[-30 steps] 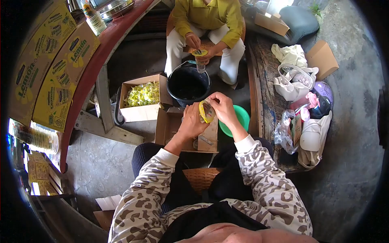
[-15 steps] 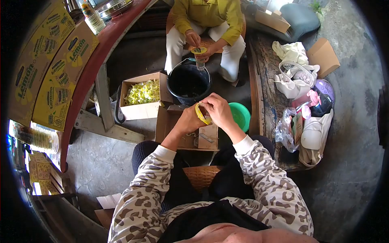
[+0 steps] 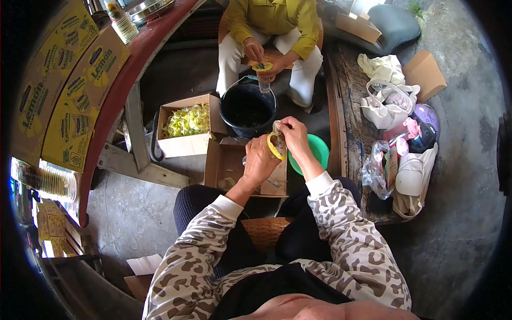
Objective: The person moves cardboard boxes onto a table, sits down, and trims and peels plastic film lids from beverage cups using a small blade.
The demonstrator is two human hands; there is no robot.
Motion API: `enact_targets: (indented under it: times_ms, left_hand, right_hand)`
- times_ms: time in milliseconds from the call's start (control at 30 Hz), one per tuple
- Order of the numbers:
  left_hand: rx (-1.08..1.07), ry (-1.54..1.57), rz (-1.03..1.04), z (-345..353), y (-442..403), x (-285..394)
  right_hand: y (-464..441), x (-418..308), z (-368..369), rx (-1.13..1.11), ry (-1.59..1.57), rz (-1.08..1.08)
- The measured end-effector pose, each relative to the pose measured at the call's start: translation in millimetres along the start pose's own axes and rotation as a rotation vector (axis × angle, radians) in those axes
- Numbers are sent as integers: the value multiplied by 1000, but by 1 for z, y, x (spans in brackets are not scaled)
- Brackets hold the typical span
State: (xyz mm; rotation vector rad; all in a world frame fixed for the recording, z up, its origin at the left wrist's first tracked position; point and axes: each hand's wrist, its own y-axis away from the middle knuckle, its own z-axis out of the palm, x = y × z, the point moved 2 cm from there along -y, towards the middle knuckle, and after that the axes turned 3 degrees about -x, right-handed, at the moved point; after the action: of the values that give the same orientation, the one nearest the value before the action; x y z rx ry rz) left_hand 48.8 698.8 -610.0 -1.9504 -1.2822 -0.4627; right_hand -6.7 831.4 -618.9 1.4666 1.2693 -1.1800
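Note:
Over an open cardboard box (image 3: 213, 165), my left hand (image 3: 258, 161) is wrapped round a small plastic cup with a yellow rim (image 3: 282, 152). My fingers hide most of the cup's body. My right hand (image 3: 296, 140) pinches a thin film lid (image 3: 276, 128), which stands up from the far edge of the rim. Whether the lid is fully off the rim I cannot tell. A clear cup (image 3: 226, 183) lies in the box below my left wrist. The green basin (image 3: 318, 153) is just right of my right hand.
Across from me, a person in a yellow shirt (image 3: 272, 18) holds a yellow-lidded cup (image 3: 262, 67) over a black bucket (image 3: 248, 128). A box of yellow-white scraps (image 3: 186, 120) stands left of it. Bags and a helmet (image 3: 426, 125) lie on the right bench; lemon cartons (image 3: 80, 101) stand left.
My right hand has moved a little up and right, raising the film lid from the rim. The cup has shifted slightly right, and a clear cup in the box now shows.

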Motion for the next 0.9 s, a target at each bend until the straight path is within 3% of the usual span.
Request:
enact_targets:
  times_ms: [100, 200, 333, 433, 533, 567, 733, 900]
  left_hand:
    - [15, -47, 8, 2, 1, 4]
    - [24, -82, 84, -2, 10, 11]
    - [38, 49, 49, -7, 11, -2]
    - [21, 235, -91, -3, 5, -19]
    - [-23, 247, -63, -4, 0, -18]
    - [1, 216, -43, -4, -3, -15]
    - [1, 284, -53, -8, -2, -15]
    - [-15, 175, -25, -7, -4, -14]
  right_hand:
    - [-5, 3, -6, 37, 6, -14]
    - [-26, 16, -36, 257, -109, 116]
    - [-20, -3, -44, 77, -179, 75]
    - [-2, -12, -36, -82, -26, 10]
    - [11, -24, -25, -119, 182, -184]
    - [12, -28, -24, -102, 330, -355]
    - [26, -41, -14, -195, 368, -412]
    - [40, -49, -8, -213, 633, -523]
